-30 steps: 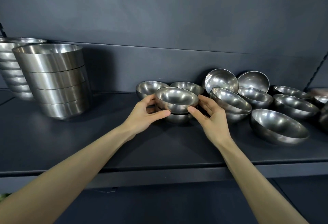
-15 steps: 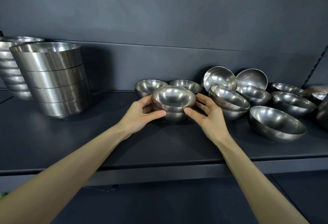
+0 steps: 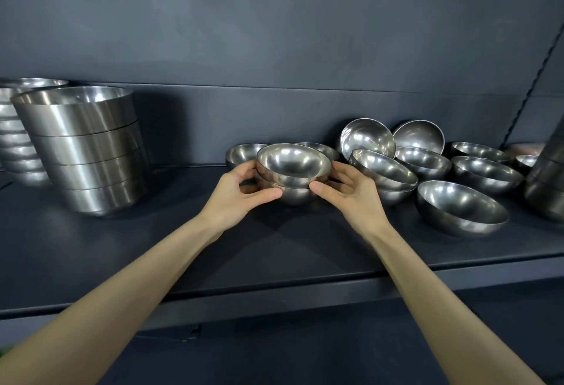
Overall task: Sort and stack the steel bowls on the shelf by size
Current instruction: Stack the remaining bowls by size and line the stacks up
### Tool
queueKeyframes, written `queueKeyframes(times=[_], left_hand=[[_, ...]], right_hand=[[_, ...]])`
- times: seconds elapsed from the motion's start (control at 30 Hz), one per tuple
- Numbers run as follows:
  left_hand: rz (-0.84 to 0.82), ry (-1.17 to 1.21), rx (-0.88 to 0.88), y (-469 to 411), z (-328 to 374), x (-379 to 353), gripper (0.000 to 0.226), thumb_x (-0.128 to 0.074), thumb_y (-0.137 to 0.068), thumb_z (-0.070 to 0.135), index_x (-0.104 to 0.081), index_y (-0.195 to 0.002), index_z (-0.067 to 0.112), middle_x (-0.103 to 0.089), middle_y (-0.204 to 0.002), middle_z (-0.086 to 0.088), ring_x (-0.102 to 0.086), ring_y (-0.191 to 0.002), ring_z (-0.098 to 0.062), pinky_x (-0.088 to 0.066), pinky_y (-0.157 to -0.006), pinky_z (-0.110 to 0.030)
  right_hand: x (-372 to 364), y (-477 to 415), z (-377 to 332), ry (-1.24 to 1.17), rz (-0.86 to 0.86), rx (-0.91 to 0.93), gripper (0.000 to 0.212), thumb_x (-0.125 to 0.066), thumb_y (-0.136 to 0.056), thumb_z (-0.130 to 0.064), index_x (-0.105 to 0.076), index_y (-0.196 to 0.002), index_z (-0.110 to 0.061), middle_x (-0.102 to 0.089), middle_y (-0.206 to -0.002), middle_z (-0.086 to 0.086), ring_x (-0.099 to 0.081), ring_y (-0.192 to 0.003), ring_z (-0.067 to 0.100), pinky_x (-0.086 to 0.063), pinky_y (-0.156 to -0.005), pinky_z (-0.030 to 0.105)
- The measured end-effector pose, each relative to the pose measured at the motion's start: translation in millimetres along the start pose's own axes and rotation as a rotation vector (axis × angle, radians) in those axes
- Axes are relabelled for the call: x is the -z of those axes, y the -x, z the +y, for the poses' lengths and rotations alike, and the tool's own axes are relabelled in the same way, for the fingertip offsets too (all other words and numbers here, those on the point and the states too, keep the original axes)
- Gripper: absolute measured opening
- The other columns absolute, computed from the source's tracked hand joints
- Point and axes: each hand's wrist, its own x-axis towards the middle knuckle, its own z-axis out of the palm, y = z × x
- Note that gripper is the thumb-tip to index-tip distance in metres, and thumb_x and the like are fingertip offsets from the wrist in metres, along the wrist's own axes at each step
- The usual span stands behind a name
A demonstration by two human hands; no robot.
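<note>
Two small steel bowls (image 3: 293, 171) sit nested between the left hand (image 3: 241, 194) and right hand (image 3: 351, 192), upper one settled slightly deeper than a second ago, both hands still cupping the pair with curled fingers, so stacking looks seated; loose bowls (image 3: 460, 204) wait beyond the right hand.

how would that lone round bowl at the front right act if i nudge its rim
The lone bowl sits tilted on its rounded underside, so it would probably rock or tip rather than stay put. Its polished steel looks slick, so it may slide on the smooth shelf. It looks rigid, unlikely to flex.
</note>
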Motion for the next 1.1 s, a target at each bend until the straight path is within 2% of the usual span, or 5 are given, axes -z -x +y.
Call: queueKeyframes(times=[0.17, 0.3, 0.4, 0.77, 1.1], left_hand=[[0.032, 0.009, -0.093, -12.2, 25.5, -7.5, 0.04, -0.078, -0.075, 0.011, -0.06, -0.1, 0.037, -0.07, -0.09, 0.013, -0.066, -0.084, 0.003, -0.046, -0.073, -0.006], [0.023, 0.025, -0.133, -31.2, 46.0, -24.2, 0.048, -0.079, -0.075, 0.017, -0.055, -0.111, 0.037, -0.07, -0.092, 0.025, -0.065, -0.088, 0.006, -0.049, -0.074, -0.008], [0.012, 0.045, -0.163, -46.3, 57.4, -44.5, 0.049, -0.079, -0.075, 0.017, -0.056, -0.115, 0.033, -0.071, -0.092, 0.022, -0.066, -0.085, 0.005, -0.047, -0.069, -0.007], [0.05, 0.028, -0.128, -70.6, 55.6, -127.0, 0.042, -0.082, -0.071, 0.021, -0.058, -0.103, 0.035, -0.072, -0.09, 0.017, -0.067, -0.087, 0.0, -0.048, -0.076, -0.011], [0.024, -0.097, -0.029, -76.2, 37.9, -146.8, 0.053, -0.078, -0.076, 0.021, -0.051, -0.122, 0.024, -0.069, -0.108, 0.006, -0.056, -0.111, 0.006, -0.042, -0.1, -0.023]], right_hand=[[15.2, -6.6, -29.8, 0.018, 0.04, 0.045, 0.045, -0.082, -0.074, -0.02, -0.063, -0.114, -0.022, -0.071, -0.112, -0.005, -0.067, -0.105, 0.011, -0.051, -0.09, 0.022], [39.8, -16.6, -56.4, 0.032, 0.076, 0.069, 0.051, -0.082, -0.073, -0.018, -0.06, -0.12, -0.015, -0.07, -0.112, -0.006, -0.068, -0.099, 0.006, -0.053, -0.085, 0.021], [65.7, -22.5, -67.6, 0.054, 0.096, 0.093, 0.042, -0.083, -0.072, -0.018, -0.062, -0.108, -0.021, -0.072, -0.103, -0.009, -0.07, -0.09, 0.002, -0.053, -0.075, 0.015], [152.4, -40.3, -59.4, 0.112, 0.041, 0.044, 0.052, -0.083, -0.071, -0.017, -0.06, -0.116, -0.011, -0.071, -0.107, 0.002, -0.07, -0.094, 0.01, -0.055, -0.081, 0.024], [173.6, -47.6, -30.4, 0.098, -0.009, -0.035, 0.056, -0.082, -0.072, -0.014, -0.056, -0.12, -0.01, -0.069, -0.111, 0.003, -0.068, -0.099, 0.012, -0.054, -0.087, 0.022]])
